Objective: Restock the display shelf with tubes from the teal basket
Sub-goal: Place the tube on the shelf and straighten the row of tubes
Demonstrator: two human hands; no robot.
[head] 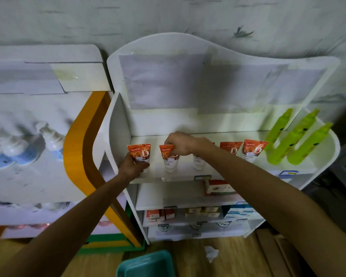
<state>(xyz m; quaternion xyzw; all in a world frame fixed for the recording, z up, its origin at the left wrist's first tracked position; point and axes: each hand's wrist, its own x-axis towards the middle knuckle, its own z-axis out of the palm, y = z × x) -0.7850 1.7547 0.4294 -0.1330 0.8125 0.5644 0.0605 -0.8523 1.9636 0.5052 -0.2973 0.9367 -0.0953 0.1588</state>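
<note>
While the white wooden display shelf [188,124] fills, our left hand [133,165] grips one orange-topped plastic tube [138,151]; right fingers [171,145] pinch its neighbour [169,156]. We should stand both upright, evenly spaced.

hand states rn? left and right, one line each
Left hand: closed around the leftmost tube on the top shelf.
Right hand: pinching the top of the second tube.

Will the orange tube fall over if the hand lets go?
Probably easily: the orange tube stands on its small cap with the wide flat end up, so a nudge could tip it. It looks soft, so the left hand could likely squash it.
</note>
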